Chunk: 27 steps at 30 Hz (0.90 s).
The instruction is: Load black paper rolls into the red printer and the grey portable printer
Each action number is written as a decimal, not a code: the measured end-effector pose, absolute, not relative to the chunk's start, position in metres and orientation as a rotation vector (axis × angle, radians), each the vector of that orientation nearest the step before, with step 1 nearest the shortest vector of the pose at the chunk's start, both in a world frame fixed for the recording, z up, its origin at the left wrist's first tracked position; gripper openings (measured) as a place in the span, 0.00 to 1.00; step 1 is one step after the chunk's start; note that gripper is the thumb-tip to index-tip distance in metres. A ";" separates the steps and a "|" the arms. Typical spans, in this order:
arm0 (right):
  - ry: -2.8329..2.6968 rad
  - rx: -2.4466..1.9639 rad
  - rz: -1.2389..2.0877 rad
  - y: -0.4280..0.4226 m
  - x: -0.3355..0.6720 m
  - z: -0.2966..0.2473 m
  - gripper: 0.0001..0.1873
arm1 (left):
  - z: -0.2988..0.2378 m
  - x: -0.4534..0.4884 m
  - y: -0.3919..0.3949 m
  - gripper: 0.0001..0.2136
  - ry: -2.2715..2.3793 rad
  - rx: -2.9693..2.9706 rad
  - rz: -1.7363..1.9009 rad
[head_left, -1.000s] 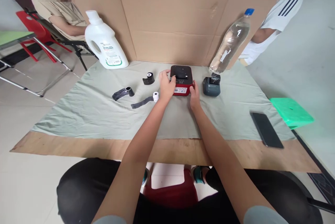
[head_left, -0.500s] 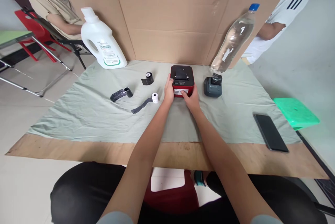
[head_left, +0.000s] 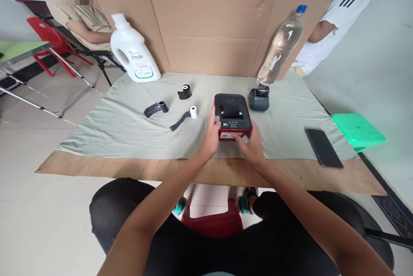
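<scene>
Between my two hands is a red and black label printer [head_left: 232, 116], its dark top facing up and a white sticker on its front. My left hand [head_left: 213, 134] grips its left side, thumb near the front corner. On the right side my right hand [head_left: 251, 142] holds it, thumb on the front by the sticker. To the printer's left lie a white-cored roll [head_left: 193, 112] with a dark strip pulled out, a black roll [head_left: 163, 106] with a dark strip, and a small black roll [head_left: 185, 92]. A smaller dark printer [head_left: 258, 100] stands to the right.
A white detergent jug [head_left: 137, 52] and a clear bottle with a blue cap [head_left: 284, 43] stand before a cardboard panel [head_left: 209, 52]. A phone [head_left: 323, 147] lies near the right edge. A green stool [head_left: 358, 131] is beyond it. Two people sit behind the panel.
Both hands have brought the red and black label printer closer to me, and it now looks larger and raised toward the camera. My view has shifted slightly.
</scene>
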State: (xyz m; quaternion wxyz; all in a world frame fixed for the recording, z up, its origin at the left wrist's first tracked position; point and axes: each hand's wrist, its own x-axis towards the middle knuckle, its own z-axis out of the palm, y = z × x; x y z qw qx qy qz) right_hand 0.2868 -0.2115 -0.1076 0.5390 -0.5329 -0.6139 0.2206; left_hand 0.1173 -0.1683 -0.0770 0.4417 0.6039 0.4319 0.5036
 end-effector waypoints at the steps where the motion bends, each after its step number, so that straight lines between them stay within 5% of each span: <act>1: -1.454 -1.278 0.523 -0.215 0.288 -0.109 0.39 | -0.079 0.119 -0.171 0.29 1.069 1.479 1.250; 15: -1.513 -1.330 0.583 -0.212 0.297 -0.107 0.41 | -0.098 0.125 -0.164 0.28 1.124 1.402 1.243; 21: -1.588 -1.262 0.605 -0.218 0.305 -0.102 0.43 | -0.088 0.094 -0.180 0.28 1.139 1.937 1.289; 27: -1.653 -1.246 0.506 -0.225 0.307 -0.100 0.42 | -0.085 0.056 -0.183 0.17 1.037 2.396 1.092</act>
